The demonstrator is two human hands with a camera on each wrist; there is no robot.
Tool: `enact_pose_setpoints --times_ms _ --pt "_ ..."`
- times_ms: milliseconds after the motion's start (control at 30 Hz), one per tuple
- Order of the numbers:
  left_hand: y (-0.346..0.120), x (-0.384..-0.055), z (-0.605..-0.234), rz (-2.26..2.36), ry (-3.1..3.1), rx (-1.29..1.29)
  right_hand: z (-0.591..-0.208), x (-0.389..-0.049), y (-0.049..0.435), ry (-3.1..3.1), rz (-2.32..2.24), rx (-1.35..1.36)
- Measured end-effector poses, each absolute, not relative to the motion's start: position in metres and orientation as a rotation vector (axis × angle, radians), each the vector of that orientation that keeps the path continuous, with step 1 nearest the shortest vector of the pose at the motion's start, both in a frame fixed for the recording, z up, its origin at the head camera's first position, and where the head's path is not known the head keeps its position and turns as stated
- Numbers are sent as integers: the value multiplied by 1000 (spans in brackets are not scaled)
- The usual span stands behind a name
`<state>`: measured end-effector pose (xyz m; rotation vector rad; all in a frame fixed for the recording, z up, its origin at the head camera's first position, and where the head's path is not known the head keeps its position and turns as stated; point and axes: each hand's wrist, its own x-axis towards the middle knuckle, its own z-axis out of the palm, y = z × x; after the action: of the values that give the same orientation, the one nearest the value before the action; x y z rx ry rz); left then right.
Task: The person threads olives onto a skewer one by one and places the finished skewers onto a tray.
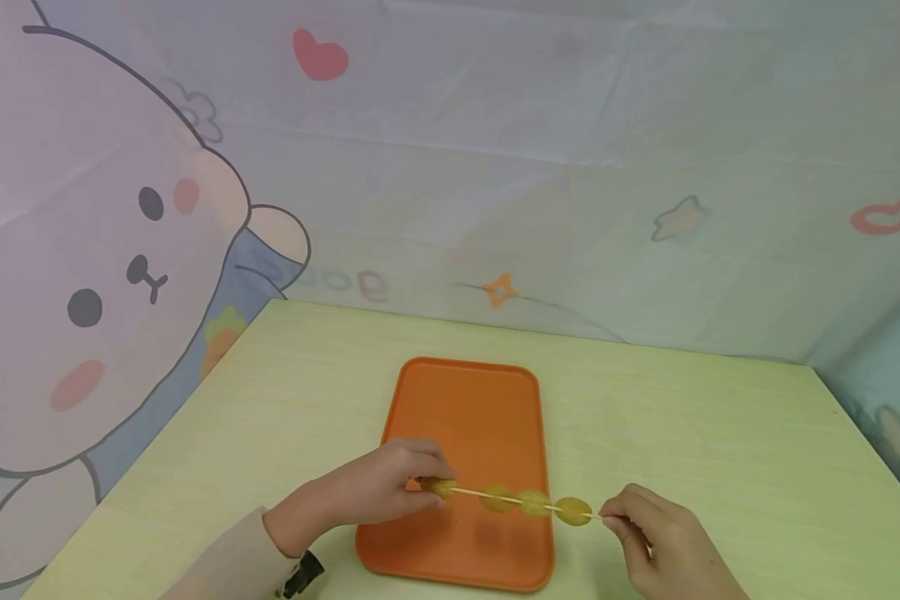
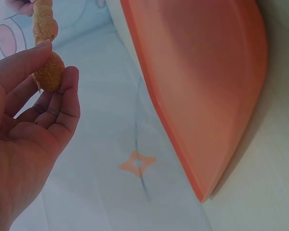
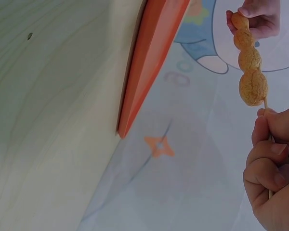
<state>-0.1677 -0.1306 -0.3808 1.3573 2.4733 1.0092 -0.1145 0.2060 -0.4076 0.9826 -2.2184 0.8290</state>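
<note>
A thin wooden skewer (image 1: 468,493) with several golden-brown, wrinkled balls on it is held nearly level above the orange tray (image 1: 457,400). At its left end, my left hand (image 1: 390,483) pinches the end ball (image 2: 50,72) between thumb and fingers. In the left wrist view, the skewer's tip just shows beside that ball. My right hand (image 1: 667,537) grips the bare stick at the other end, off the tray's right side. Closest to it is a ball (image 1: 573,511) a little way from the fingertips; in the right wrist view, the stick (image 3: 266,103) runs down into the curled fingers.
The tray lies flat on a pale wooden table (image 1: 682,425), with a low rim all round. Behind the table hangs a printed cloth (image 1: 495,167) with a cartoon animal, hearts and stars. A small black object (image 1: 302,575) sits at the left sleeve's cuff.
</note>
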Motion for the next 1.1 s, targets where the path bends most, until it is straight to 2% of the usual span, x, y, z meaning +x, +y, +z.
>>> enact_pose_setpoints --times_ms 1100 --pt "-124 -169 -384 1000 2481 1369 -410 -120 197 -2200 838 1005"
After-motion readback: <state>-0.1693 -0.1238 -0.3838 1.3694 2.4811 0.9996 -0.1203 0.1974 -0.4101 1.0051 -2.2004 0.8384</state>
